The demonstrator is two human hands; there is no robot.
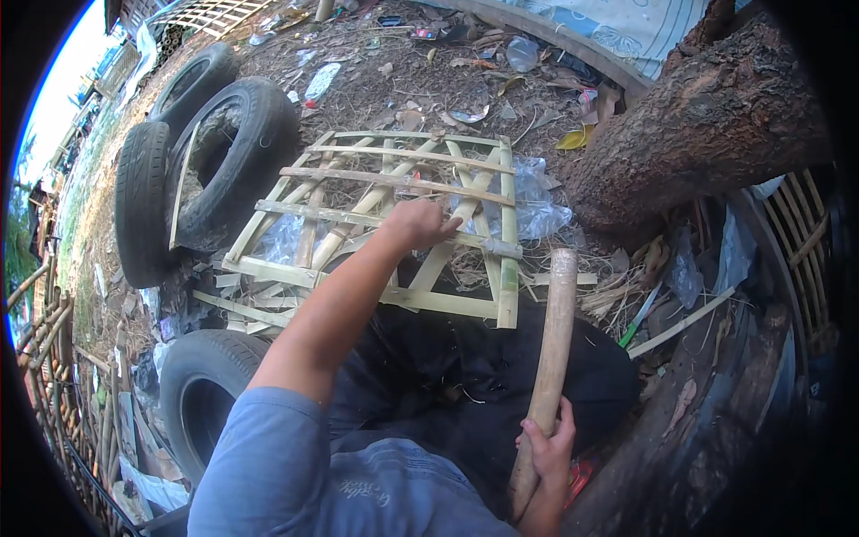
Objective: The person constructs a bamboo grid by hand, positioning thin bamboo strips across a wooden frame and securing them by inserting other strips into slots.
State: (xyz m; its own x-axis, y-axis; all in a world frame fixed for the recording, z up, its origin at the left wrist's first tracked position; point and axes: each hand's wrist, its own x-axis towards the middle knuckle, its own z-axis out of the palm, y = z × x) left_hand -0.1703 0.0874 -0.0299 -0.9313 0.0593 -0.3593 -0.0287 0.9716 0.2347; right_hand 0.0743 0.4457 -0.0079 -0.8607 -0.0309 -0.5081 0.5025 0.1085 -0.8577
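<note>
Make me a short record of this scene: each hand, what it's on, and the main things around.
Left hand: closed at a strip of the bamboo lattice
Right hand: wrapped around the lower part of a wooden stick
Lattice form: pale crossed strips, open gaps between
Tires: four, on the left
Tree trunk: slanting, upper right
Clear plastic: on the ground by the lattice's right side

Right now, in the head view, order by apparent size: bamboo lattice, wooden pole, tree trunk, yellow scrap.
Largest to smallest:
1. Bamboo lattice and tree trunk: too close to rank
2. Wooden pole: nearer the camera, so likely enlarged
3. Yellow scrap
</note>
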